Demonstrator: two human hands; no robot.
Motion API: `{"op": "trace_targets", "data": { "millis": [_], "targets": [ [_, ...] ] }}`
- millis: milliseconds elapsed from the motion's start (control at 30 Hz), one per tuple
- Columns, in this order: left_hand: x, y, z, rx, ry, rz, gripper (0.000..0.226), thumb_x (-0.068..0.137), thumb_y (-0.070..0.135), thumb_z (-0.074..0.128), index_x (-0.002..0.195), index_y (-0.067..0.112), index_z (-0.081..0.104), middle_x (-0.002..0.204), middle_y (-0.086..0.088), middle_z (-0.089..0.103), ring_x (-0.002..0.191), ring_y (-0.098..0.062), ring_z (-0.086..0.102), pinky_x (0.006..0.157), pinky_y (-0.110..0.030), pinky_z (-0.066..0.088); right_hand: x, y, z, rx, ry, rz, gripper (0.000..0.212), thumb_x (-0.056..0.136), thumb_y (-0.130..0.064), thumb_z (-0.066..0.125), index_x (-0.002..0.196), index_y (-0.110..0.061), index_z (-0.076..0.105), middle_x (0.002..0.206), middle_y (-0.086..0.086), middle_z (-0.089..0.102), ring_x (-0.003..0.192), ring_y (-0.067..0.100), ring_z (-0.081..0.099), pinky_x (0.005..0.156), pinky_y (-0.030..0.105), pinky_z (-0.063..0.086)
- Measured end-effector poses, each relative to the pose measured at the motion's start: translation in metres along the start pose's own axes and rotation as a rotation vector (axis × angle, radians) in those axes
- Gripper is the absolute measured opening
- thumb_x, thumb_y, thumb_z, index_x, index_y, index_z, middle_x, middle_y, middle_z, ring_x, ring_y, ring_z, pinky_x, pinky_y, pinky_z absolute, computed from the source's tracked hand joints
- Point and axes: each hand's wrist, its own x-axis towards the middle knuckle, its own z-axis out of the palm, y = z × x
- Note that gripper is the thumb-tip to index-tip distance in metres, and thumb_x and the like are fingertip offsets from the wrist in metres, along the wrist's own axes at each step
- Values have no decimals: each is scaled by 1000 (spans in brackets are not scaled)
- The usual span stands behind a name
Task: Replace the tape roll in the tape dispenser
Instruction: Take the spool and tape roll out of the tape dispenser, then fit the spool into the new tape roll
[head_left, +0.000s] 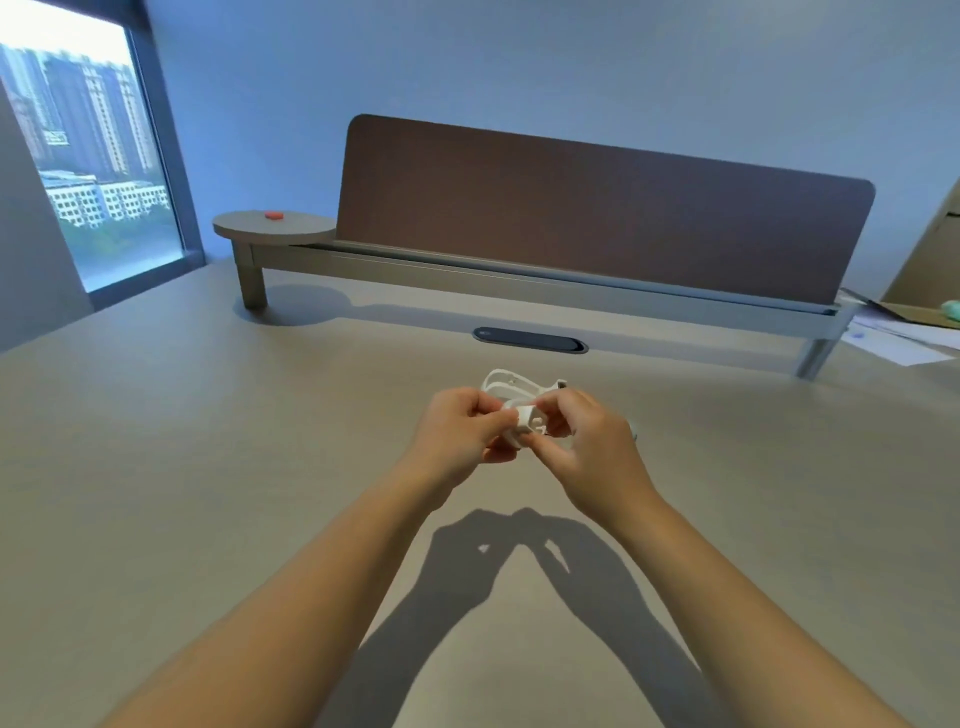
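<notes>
Above the middle of the beige table (208, 467), both hands hold a small white plastic tape dispenser (511, 387). My left hand (460, 431) pinches its near left side. My right hand (587, 441) grips a small white part (527, 421) at its near end, fingers curled around it. The dispenser's open white frame sticks out past my fingers on the far side. I see no tape roll; my hands hide the dispenser's lower part.
A brown divider panel (597, 208) on a raised shelf rail runs across the back. A round side shelf (275, 226) holds a small red object (273, 214). A dark cable grommet (530, 340) lies ahead of my hands. Papers (898, 338) and cardboard sit far right.
</notes>
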Motion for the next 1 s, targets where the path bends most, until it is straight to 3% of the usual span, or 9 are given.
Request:
{"op": "trace_targets", "data": {
  "millis": [133, 267, 367, 467, 533, 633, 767, 900, 1000],
  "targets": [
    [13, -14, 9, 16, 13, -59, 13, 82, 10, 54, 70, 6, 56, 68, -9, 60, 63, -17, 59, 55, -19, 54, 0, 19, 5, 35, -60, 44, 21, 81, -19, 58, 96, -5, 56, 95, 14, 66, 85, 26, 60, 78, 40, 52],
    [33, -35, 19, 96, 68, -148, 14, 84, 12, 51, 75, 5, 58, 69, -8, 60, 62, -16, 58, 58, -21, 54, 0, 48, 16, 219, -28, 177, 14, 81, -18, 59, 94, -13, 57, 86, -1, 61, 78, 11, 57, 69, 10, 46],
    [48, -56, 22, 290, 124, -154, 14, 85, 16, 50, 83, 8, 60, 74, -6, 60, 63, -14, 56, 58, -19, 51, -2, 70, 22, 303, 21, 298, 12, 82, -19, 58, 93, -18, 54, 81, -10, 54, 73, 3, 53, 59, -3, 41],
    [57, -70, 26, 492, 136, -110, 17, 85, 17, 50, 85, 8, 64, 83, -8, 62, 68, -18, 54, 58, -24, 46, -6, 90, 25, 308, 18, 375, 23, 83, -19, 56, 105, -13, 54, 85, -9, 53, 72, 2, 52, 55, -3, 41],
    [61, -74, 28, 614, 141, -78, 20, 84, 18, 49, 84, 7, 66, 86, -8, 65, 77, -19, 54, 68, -28, 40, -8, 101, 26, 323, 14, 407, 21, 84, -17, 55, 103, -10, 56, 85, -6, 55, 69, 2, 52, 53, -3, 41],
    [64, -79, 28, 717, 141, -54, 23, 85, 18, 47, 85, 6, 67, 92, -11, 69, 86, -23, 57, 71, -28, 38, -10, 113, 27, 302, 25, 433, 17, 83, -16, 56, 98, -9, 58, 80, -8, 55, 69, 3, 52, 55, -4, 39],
    [68, -86, 29, 838, 159, -40, 24, 85, 18, 49, 100, 7, 63, 107, -15, 66, 99, -28, 56, 79, -30, 39, -11, 124, 28, 272, 51, 459, 20, 81, -12, 57, 101, -7, 60, 97, 6, 57, 80, 13, 51, 57, -5, 38],
    [67, -81, 37, 851, 207, 99, 24, 86, 18, 49, 103, 6, 61, 107, -15, 61, 90, -23, 52, 74, -26, 34, -10, 131, 19, 338, 104, 501, 28, 80, -6, 58, 108, -5, 57, 101, 7, 55, 74, 5, 51, 54, -5, 39],
    [69, -71, 58, 785, 128, 243, 22, 84, 15, 51, 102, 5, 61, 106, -14, 62, 87, -18, 50, 73, -18, 34, -15, 140, 5, 357, 164, 542, 27, 79, -6, 59, 106, -6, 56, 94, 2, 57, 70, 0, 51, 52, -3, 40]
  ]
}}
